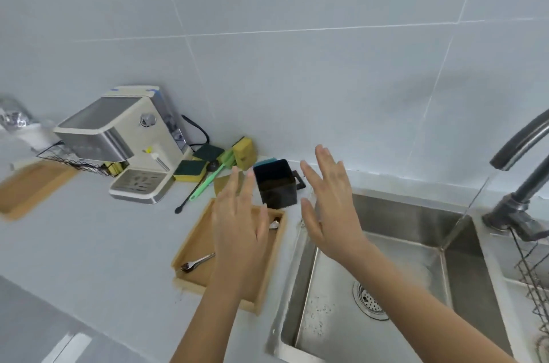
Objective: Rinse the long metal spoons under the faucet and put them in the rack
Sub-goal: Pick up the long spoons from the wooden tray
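Left hand [237,223]: I see fingers spread wide, palm down, gripping nothing, hovering over the wooden tray [190,247]. Right hand [329,202]: fingers splayed, empty, over the sink [416,244] rim. Cutlery: a fork [197,262] at the tray's 8 o'clock; a metal utensil [274,224] at its 1 o'clock, type unclear. Black cup [276,184] at 12 o'clock of tray. Faucet [517,143] at 3 o'clock.

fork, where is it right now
In the head view the fork lies in the wooden tray on the counter, left of the sink, near the tray's front left corner and just left of the left hand.
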